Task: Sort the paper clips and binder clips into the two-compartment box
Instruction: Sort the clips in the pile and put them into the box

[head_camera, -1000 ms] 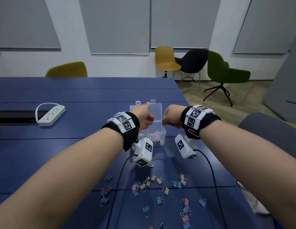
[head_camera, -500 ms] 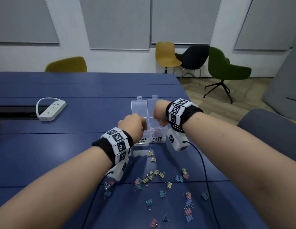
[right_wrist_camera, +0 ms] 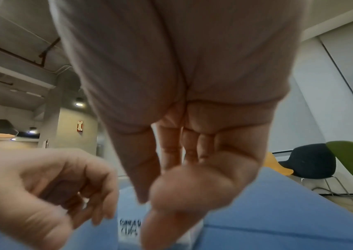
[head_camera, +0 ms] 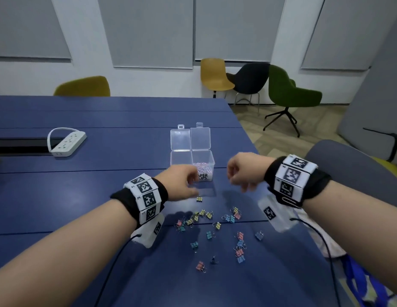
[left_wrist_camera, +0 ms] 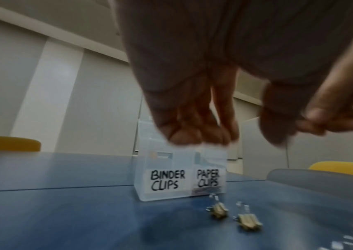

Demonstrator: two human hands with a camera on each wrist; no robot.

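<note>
The clear two-compartment box [head_camera: 181,159] stands open on the blue table, its two lids folded back. Pink paper clips [head_camera: 202,166] lie in its right compartment, labelled PAPER CLIPS; the left one, labelled BINDER CLIPS [left_wrist_camera: 168,180], looks empty. My left hand [head_camera: 191,189] hovers just in front of the box with loosely curled fingers and holds nothing. A yellow binder clip [head_camera: 199,198] lies right below its fingertips. My right hand [head_camera: 237,182] hangs relaxed to the right of the box, with nothing in it [right_wrist_camera: 149,199]. Several coloured binder clips [head_camera: 215,226] are scattered nearer me.
A white power strip [head_camera: 69,141] lies at the left by a dark cable slot. The table's right edge runs close beside the right arm, with a grey chair back [head_camera: 348,165] there. Cables hang from both wrist cameras over the table.
Both hands have drawn back from the box toward me. The right hand moved out to the right, and the left dropped low over the yellow binder clip.
</note>
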